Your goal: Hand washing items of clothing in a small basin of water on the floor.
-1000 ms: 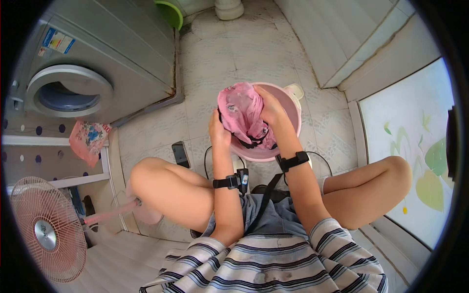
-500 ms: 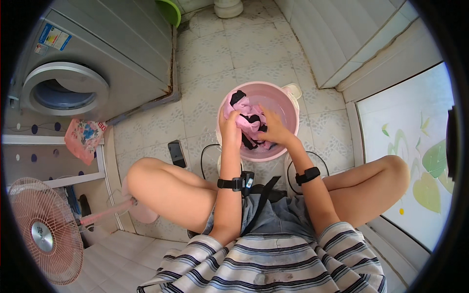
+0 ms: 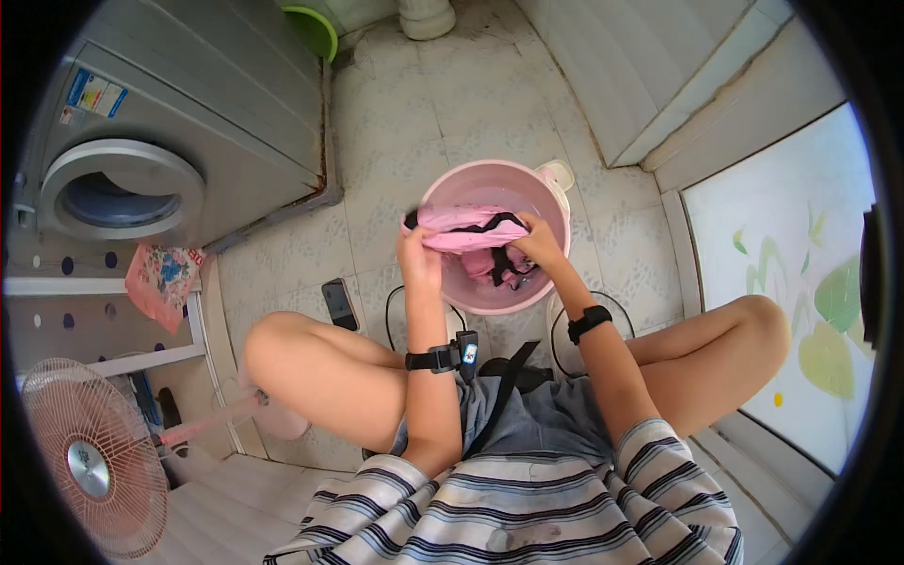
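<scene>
A pink garment with black trim (image 3: 461,219) is stretched sideways between my hands above a pink basin (image 3: 492,308). Its left end is gripped in my left hand (image 3: 416,252), near the basin's left rim. My right hand (image 3: 541,242) pinches the other end, over the right side of the basin. Below the stretched part, more pink and black cloth (image 3: 478,266) hangs down or lies in the basin; I cannot tell whether it is the same piece. Some water shows in the basin.
On the tiled floor to the left lies a phone (image 3: 339,304). A front-loading washing machine (image 3: 226,122) with an open round door stands at the far left. A pink fan (image 3: 92,461) is at the near left, and a patterned glass panel (image 3: 772,282) at the right.
The garment was bunched between my hands over the basin and is now pulled out lengthwise. My left hand has moved left, and my spread right hand has closed on the cloth.
</scene>
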